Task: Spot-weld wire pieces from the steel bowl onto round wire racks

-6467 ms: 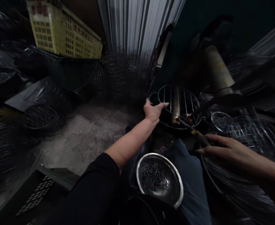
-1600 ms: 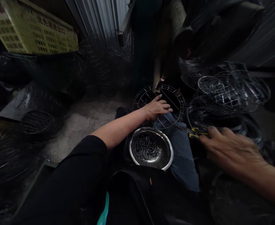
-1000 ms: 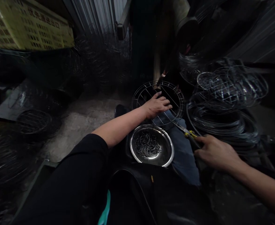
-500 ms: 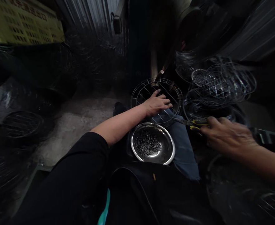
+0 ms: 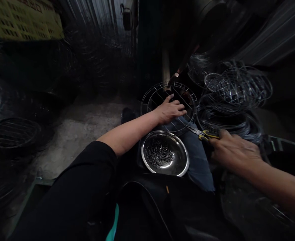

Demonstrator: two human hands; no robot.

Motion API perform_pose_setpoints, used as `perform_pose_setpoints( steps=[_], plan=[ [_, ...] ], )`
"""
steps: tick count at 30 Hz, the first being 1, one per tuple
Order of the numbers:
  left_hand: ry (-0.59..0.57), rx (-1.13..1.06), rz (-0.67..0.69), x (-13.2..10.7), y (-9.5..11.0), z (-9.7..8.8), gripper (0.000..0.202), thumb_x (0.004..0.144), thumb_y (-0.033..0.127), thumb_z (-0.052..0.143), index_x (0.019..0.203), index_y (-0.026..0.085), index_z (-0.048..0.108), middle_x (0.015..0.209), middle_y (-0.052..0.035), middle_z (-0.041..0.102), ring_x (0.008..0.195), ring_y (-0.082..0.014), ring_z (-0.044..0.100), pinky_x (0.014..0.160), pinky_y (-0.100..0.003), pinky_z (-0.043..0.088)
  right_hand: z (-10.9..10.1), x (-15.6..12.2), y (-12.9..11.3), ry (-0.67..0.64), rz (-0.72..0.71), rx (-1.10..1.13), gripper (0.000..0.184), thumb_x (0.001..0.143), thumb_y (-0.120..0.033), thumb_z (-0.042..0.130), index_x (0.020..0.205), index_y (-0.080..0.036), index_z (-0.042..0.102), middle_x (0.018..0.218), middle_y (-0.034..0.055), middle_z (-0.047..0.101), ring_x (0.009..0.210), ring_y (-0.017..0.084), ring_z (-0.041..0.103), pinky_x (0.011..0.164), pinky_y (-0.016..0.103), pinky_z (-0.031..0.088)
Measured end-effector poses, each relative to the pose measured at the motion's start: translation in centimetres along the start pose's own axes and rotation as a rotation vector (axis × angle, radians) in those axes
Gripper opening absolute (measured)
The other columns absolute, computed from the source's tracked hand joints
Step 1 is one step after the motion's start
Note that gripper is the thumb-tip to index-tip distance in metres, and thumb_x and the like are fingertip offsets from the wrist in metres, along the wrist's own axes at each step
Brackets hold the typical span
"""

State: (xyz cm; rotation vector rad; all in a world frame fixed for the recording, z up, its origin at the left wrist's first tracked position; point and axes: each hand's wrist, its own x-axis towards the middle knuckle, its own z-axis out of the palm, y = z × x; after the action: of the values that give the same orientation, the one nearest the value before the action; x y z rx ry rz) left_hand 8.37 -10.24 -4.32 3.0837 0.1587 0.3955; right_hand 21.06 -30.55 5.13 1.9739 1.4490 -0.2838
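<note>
My left hand (image 5: pixel 171 111) lies palm-down across a round wire rack (image 5: pixel 151 92), its fingers spread over the cross wires. The rack is above my knee, with its far rim near a copper-coloured rod tip (image 5: pixel 176 74). My right hand (image 5: pixel 235 149) is closed around pliers (image 5: pixel 209 134) with yellow-and-black handles. Their jaws point left and reach the right front rim of the rack; whether they grip a wire I cannot tell. Just below the rack, a steel bowl (image 5: pixel 181 164) holds many short curved wire pieces (image 5: pixel 159 154).
Wire rings and racks (image 5: pixel 237 87) are piled at the right, above a wire coil (image 5: pixel 242 125). A dark machine (image 5: pixel 149 50) stands ahead. At the left are a yellow crate (image 5: pixel 24 21) and another round rack (image 5: pixel 15 132) by the concrete floor (image 5: pixel 72 134).
My right hand has moved left with the pliers, and their jaws show more clearly by the rack's rim. My left hand stays on the rack. The view has shifted slightly.
</note>
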Motion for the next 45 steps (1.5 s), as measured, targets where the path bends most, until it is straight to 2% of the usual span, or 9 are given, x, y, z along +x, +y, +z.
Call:
perform_pose_setpoints(
  steps=[7,13,17,23,29,32,36,42,45],
  plan=[
    [0.013,-0.035,-0.006,0.4,0.2,0.3,0.042,0.095,0.008,0.048,0.128,0.025,0.065,0.123,-0.0080,0.067,0.118,-0.0254,0.055,0.115,-0.066,0.020,1.2,1.5,2.8,0.192,-0.145,-0.227,0.035,0.093,-0.015,0.042,0.098,-0.020,0.076,0.106,0.0190,0.058,0.094,0.034,0.061,0.065,0.034,0.038],
    [0.045,-0.022,-0.020,0.1,0.3,0.4,0.039,0.096,0.009,0.047,0.129,0.021,0.065,0.124,-0.0106,0.065,0.121,-0.0259,0.055,0.116,-0.065,0.021,1.7,1.0,0.7,-0.012,0.046,0.089,0.025,0.085,-0.023,0.054,0.098,-0.021,0.075,0.098,0.0120,0.056,0.086,0.027,0.066,0.062,0.031,0.039],
    [0.080,-0.007,-0.012,-0.2,0.0,0.7,0.039,0.094,0.008,0.049,0.127,0.022,0.065,0.121,-0.0090,0.065,0.120,-0.0241,0.055,0.118,-0.064,0.022,1.7,0.2,-1.1,-0.039,0.134,0.195,0.028,0.085,-0.029,0.051,0.102,-0.023,0.073,0.102,0.0102,0.057,0.094,0.029,0.068,0.061,0.030,0.041],
    [0.073,-0.002,0.006,-0.6,-0.4,0.9,0.040,0.094,0.008,0.048,0.126,0.023,0.065,0.120,-0.0088,0.065,0.121,-0.0240,0.055,0.118,-0.063,0.021,1.2,-0.3,-2.3,-0.127,0.145,0.286,0.031,0.086,-0.029,0.047,0.105,-0.024,0.071,0.102,0.0094,0.060,0.099,0.030,0.068,0.062,0.031,0.041],
    [0.037,-0.056,0.014,-0.5,-0.4,0.5,0.039,0.094,0.010,0.050,0.126,0.025,0.066,0.122,-0.0073,0.066,0.122,-0.0243,0.055,0.118,-0.064,0.018,1.6,0.3,-0.7,-0.050,0.039,0.081,0.027,0.088,-0.025,0.048,0.097,-0.021,0.073,0.101,0.0125,0.056,0.092,0.030,0.067,0.064,0.033,0.040],
    [0.000,-0.072,-0.004,-0.2,-0.2,0.2,0.040,0.094,0.009,0.049,0.127,0.024,0.066,0.123,-0.0074,0.066,0.123,-0.0255,0.055,0.119,-0.065,0.015,1.8,1.0,0.9,-0.014,-0.013,-0.068,0.026,0.089,-0.028,0.054,0.103,-0.023,0.074,0.106,0.0139,0.055,0.095,0.031,0.065,0.065,0.033,0.041],
    [0.026,-0.114,-0.016,0.0,0.0,0.3,0.043,0.089,0.008,0.055,0.126,0.028,0.067,0.123,-0.0058,0.066,0.122,-0.0253,0.055,0.120,-0.063,0.015,1.7,1.5,2.2,0.077,-0.087,-0.197,0.026,0.092,-0.025,0.052,0.105,-0.022,0.075,0.107,0.0159,0.056,0.099,0.034,0.062,0.066,0.033,0.043],
    [0.069,-0.106,-0.023,-0.2,0.2,0.5,0.043,0.089,0.008,0.054,0.126,0.025,0.067,0.120,-0.0072,0.065,0.121,-0.0243,0.054,0.119,-0.063,0.016,1.9,0.7,-0.1,-0.064,0.077,0.138,0.026,0.088,-0.029,0.052,0.102,-0.021,0.073,0.104,0.0131,0.055,0.094,0.031,0.066,0.068,0.035,0.045],
    [0.071,-0.103,-0.019,-0.5,0.0,0.3,0.041,0.089,0.008,0.055,0.124,0.025,0.067,0.120,-0.0073,0.066,0.121,-0.0236,0.055,0.120,-0.062,0.017,2.1,0.2,-1.6,-0.065,0.117,0.270,0.027,0.086,-0.028,0.052,0.102,-0.021,0.073,0.103,0.0120,0.057,0.097,0.031,0.067,0.069,0.035,0.047]
  ],
)
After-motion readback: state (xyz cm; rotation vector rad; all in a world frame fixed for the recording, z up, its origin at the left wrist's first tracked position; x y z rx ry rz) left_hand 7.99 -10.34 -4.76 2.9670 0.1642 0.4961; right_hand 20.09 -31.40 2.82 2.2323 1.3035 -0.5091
